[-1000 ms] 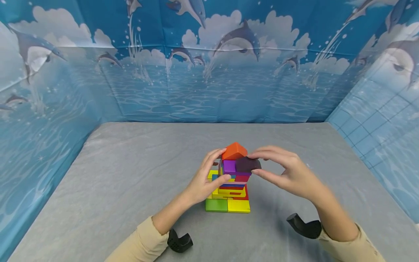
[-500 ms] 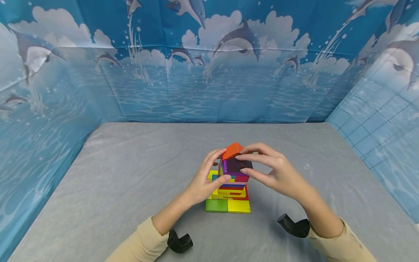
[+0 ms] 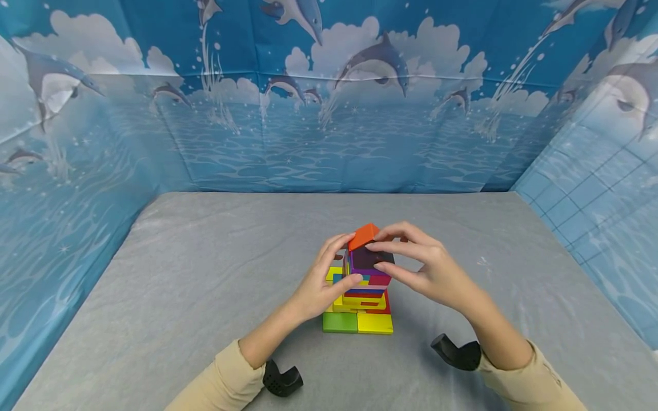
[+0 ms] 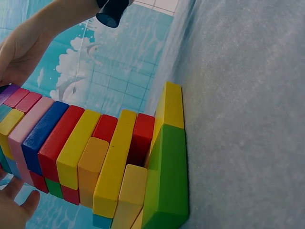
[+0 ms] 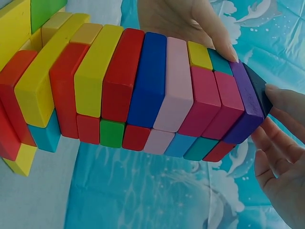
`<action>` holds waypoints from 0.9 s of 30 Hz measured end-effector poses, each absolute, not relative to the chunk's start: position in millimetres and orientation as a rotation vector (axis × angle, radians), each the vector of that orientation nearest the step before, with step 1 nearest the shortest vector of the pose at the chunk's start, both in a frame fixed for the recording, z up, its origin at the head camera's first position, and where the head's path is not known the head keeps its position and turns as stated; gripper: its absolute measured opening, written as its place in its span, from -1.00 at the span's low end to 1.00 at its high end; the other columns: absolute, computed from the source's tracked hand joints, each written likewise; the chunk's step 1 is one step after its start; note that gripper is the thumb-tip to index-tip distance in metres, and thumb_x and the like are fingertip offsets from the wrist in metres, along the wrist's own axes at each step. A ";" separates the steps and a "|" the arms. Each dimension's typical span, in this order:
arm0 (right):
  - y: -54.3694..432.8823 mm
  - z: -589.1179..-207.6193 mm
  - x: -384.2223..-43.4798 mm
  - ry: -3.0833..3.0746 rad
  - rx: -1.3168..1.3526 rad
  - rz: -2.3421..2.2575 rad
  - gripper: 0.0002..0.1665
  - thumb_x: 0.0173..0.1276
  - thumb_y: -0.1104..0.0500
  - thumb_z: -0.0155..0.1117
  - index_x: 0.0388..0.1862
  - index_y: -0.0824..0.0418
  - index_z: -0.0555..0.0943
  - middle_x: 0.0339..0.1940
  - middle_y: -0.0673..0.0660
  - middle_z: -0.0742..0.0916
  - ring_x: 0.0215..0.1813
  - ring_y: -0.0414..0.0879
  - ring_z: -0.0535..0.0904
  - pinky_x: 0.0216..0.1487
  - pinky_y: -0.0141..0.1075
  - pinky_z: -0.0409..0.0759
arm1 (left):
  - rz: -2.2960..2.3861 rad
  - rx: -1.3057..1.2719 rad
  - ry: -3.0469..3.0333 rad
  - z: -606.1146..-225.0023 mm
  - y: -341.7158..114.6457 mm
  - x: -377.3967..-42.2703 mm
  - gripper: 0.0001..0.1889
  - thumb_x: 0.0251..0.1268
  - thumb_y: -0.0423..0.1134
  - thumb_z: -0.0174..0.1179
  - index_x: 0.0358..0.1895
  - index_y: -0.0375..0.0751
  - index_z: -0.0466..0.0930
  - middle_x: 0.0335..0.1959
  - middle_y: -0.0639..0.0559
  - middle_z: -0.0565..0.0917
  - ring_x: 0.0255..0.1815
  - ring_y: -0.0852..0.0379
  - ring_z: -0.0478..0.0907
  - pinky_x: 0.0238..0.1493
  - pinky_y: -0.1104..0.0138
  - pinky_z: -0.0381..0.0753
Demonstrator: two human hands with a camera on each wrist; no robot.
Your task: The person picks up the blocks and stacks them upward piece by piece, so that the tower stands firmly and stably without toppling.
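Note:
A tower of coloured blocks (image 3: pixel 364 299) rises from a flat base whose front shows a green block (image 3: pixel 340 322) and a yellow block (image 3: pixel 375 323). My left hand (image 3: pixel 317 285) holds the tower's left side near the top, thumb in front and a fingertip at the orange wedge block (image 3: pixel 364 236). With thumb and fingers, my right hand (image 3: pixel 430 264) pinches a dark triangular block (image 3: pixel 366 258). That block lies against the purple block (image 5: pixel 244 102) at the top of the tower, in front of the orange one. Parts of the left fingers are hidden behind the tower.
A grey cloth (image 3: pixel 216 297) covers the table under the tower. Blue dolphin-print curtains (image 3: pixel 288 142) hang at the back and on both sides. Black cuff-like devices sit at the left wrist (image 3: pixel 281 379) and the right wrist (image 3: pixel 456 351).
My right hand has moved left, bringing the dark triangular block from the tower's right edge onto the purple block. The orange block has turned slightly. My left hand has stayed in place.

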State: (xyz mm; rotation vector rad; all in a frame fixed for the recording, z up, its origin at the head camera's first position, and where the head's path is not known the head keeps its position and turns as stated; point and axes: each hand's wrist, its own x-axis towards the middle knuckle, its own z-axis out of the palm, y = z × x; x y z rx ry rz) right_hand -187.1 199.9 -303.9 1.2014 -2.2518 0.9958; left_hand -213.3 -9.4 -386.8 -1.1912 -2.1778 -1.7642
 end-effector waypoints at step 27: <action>217.4 -292.4 -201.0 -2.124 1.123 1.058 -0.58 0.25 0.04 0.24 -0.06 0.34 0.60 -0.11 0.22 0.59 -0.04 -0.11 0.45 -0.04 -0.47 0.40 | -1.700 -1.180 -2.152 -378.2 -22.2 -223.2 -0.17 0.19 0.27 0.00 0.39 -0.17 0.01 0.39 -0.06 0.09 0.29 -0.05 0.13 0.17 0.08 0.29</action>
